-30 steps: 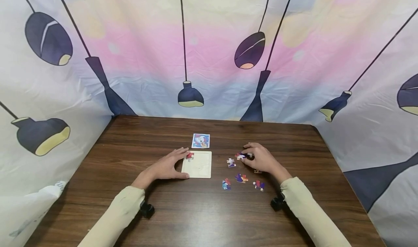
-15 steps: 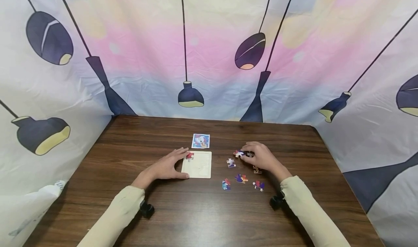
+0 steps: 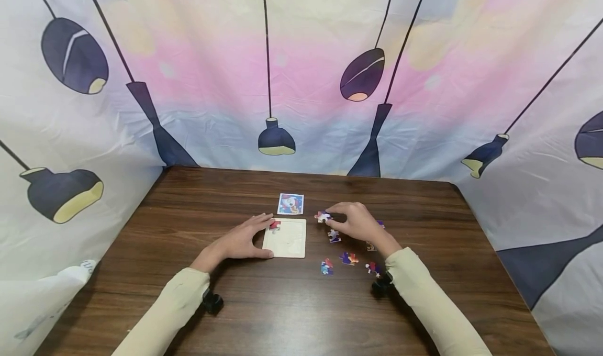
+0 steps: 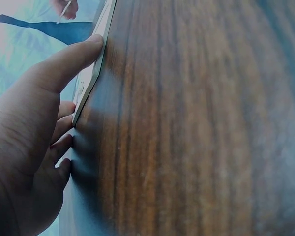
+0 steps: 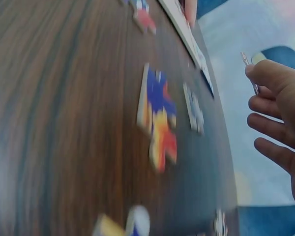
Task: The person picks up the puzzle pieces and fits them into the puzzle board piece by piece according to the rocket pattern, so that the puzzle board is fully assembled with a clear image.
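My right hand [image 3: 359,222] pinches a white, red and purple jigsaw piece [image 3: 322,217] between thumb and fingers, above the table right of the puzzle tray [image 3: 291,242]. Edge-on in the right wrist view, the held piece appears as a thin sliver at the fingertips, off the table. My left hand [image 3: 239,239] rests along the left side of the cream tray, fingers at its far left corner and thumb on the near left corner. A red-and-white piece [image 3: 275,225] lies in the tray's far left corner, by those fingertips.
Loose jigsaw pieces lie on the wooden table [image 3: 282,303]: a pale one [image 3: 334,235] just below the held piece, a purple-orange one [image 3: 349,258], a blue-red one [image 3: 327,266] and several more. Beyond the tray is a picture card [image 3: 290,203]. Printed cloth [image 3: 212,104] hangs behind.
My right hand has picked up the white, red and purple piece and carried it left toward the tray, uncovering pieces behind it. My left hand stays on the tray.
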A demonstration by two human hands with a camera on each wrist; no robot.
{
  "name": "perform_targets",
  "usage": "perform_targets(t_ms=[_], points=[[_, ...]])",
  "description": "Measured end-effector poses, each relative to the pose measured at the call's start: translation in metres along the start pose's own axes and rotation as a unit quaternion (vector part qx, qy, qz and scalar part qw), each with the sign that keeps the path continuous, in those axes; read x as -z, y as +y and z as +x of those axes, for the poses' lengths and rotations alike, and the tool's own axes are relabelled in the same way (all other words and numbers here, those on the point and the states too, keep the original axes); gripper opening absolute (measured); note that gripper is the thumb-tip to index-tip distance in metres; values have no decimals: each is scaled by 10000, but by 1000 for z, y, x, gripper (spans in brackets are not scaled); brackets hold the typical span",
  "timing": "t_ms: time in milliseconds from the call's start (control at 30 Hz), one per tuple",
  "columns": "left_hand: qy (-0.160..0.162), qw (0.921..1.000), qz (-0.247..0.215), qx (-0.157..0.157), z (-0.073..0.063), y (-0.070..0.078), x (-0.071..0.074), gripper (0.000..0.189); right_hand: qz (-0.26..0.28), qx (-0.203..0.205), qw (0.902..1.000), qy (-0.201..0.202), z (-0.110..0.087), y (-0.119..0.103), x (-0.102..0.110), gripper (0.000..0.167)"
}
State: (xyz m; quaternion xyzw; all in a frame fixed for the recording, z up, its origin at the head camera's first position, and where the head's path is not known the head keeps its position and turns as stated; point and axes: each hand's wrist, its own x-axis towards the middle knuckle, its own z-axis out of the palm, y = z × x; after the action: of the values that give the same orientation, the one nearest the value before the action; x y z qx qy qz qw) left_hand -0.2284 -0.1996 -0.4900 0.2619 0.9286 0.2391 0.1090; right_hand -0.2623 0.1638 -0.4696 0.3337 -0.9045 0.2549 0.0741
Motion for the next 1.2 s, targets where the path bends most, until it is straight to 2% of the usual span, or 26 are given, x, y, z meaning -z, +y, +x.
perform_targets(t_ms=[200, 500, 733, 1200], points=[[6, 10000, -20, -6, 1, 1, -1, 101, 97, 91, 9999, -39, 15, -18, -11, 35], [-28, 10000, 19, 39, 2, 0, -2, 101, 7, 93, 9998, -164, 33, -36, -38, 33], [-67, 9999, -15, 105, 1, -1, 0, 102, -279, 20, 9992, -286, 43, -46, -52, 31], [-80, 10000, 4, 31, 1, -1, 0, 103, -572, -96, 9972, -479, 53, -53, -70, 31]])
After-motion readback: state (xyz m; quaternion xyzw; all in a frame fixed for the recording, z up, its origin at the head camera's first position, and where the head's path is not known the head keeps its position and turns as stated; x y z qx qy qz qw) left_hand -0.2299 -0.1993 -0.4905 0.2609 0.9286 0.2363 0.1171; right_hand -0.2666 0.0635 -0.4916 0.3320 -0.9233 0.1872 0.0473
